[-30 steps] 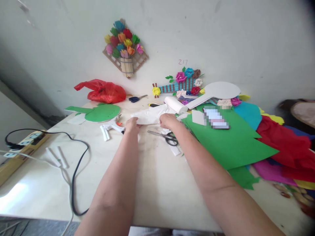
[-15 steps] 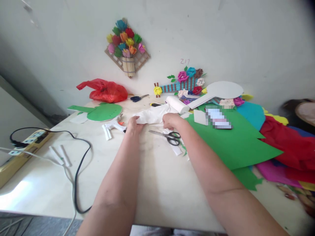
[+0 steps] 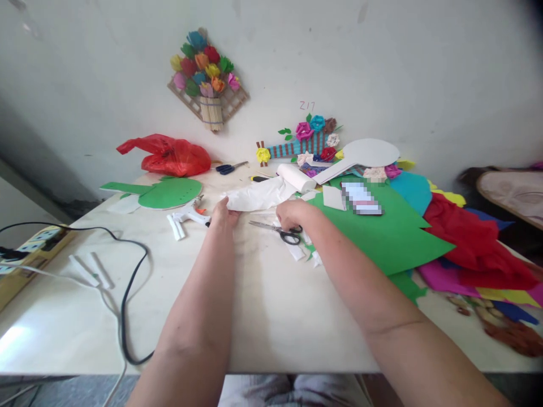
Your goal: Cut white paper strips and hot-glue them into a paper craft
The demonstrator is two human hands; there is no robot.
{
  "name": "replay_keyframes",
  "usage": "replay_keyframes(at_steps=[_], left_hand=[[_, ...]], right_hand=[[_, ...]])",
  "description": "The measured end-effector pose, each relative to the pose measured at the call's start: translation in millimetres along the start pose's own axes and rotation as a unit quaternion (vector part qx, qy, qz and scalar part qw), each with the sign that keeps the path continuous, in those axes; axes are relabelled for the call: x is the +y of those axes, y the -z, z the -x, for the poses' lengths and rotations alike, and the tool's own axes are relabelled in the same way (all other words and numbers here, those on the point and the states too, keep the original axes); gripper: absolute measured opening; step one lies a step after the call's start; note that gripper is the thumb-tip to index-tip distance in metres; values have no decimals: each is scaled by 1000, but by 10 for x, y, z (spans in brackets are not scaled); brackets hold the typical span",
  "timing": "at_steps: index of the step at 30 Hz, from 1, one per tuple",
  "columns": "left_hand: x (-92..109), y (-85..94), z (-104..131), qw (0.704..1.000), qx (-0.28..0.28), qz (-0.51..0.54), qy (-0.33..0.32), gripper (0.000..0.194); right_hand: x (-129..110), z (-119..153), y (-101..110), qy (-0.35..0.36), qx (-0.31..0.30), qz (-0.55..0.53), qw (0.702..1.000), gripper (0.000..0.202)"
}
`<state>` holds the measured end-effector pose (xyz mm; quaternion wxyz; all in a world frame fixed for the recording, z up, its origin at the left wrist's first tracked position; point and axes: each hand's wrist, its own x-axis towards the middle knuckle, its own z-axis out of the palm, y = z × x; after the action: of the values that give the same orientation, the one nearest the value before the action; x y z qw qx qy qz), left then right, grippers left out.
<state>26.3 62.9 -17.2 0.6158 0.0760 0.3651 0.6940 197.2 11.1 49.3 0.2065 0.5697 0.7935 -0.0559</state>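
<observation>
Paper (image 3: 262,195) sits pinched by the left hand (image 3: 224,213), seemingly for steadiness, while the right hand (image 3: 293,213), grip unclear, curls near scissors (image 3: 271,227).

Worktop (image 3: 271,316): cream. Sheet (image 3: 258,195): plain white. Roll (image 3: 297,177): white. Scissors (image 3: 275,228): silver and black. Left edge: power strip (image 3: 16,291), yellow and white. Back left corner: bag (image 3: 178,158), red. Back edge: ornament (image 3: 316,146), turquoise with brown stripes (flowers (image 3: 304,131) magenta, turquoise, brown, white, red, yellow). Towards right edge: card (image 3: 390,246), bright green; crumpled material (image 3: 466,232), deep red.
</observation>
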Motion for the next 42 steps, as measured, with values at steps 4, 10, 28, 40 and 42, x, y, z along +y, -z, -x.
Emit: replay_keyframes(at_steps=[4, 10, 28, 40, 42], left_hand=[[-11, -2, 43, 1000, 14, -15, -5, 36], [-15, 42, 22, 999, 15, -33, 6, 34], [59, 163, 171, 979, 64, -187, 44, 20], [82, 153, 163, 971, 52, -230, 35, 24], [85, 151, 175, 972, 50, -227, 34, 26]], right_hand=[[-62, 98, -33, 14, 34, 6, 999, 25], [-109, 61, -150, 20, 52, 38, 998, 37], [203, 150, -138, 138, 34, -438, 888, 42], [-8, 11, -285, 185, -35, -644, 742, 41], [-51, 8, -293, 186, -62, -652, 732, 45]])
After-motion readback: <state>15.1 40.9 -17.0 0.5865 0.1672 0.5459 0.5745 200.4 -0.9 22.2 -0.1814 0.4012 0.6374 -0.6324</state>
